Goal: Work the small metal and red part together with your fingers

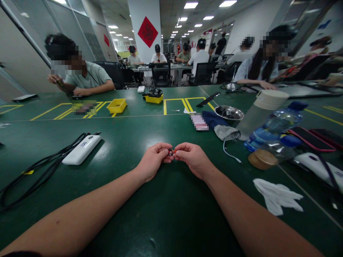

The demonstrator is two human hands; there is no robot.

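Worktop (128, 134) in dark green fills the lower view, with a co-worker (91, 76) leaning on its far edge at the left. Well short of that edge, about midway across, two bare hands meet just above the surface. The left hand (156, 159) pinches a small dark part (170, 152) between thumb and fingers; the right hand (194, 159) grips an orange piece (175, 151) beside it. Whether the pieces are joined cannot be told. Both look light, stiff and perhaps smooth, so likely easy to drop; fingertips on their outer sides seem the surest hold, squeezing gently in case they are fragile. Toward the worktop's left edge lies a white power bank (82, 150) beside a black cable (44, 166); toward the right, a crumpled white cloth (277, 195).
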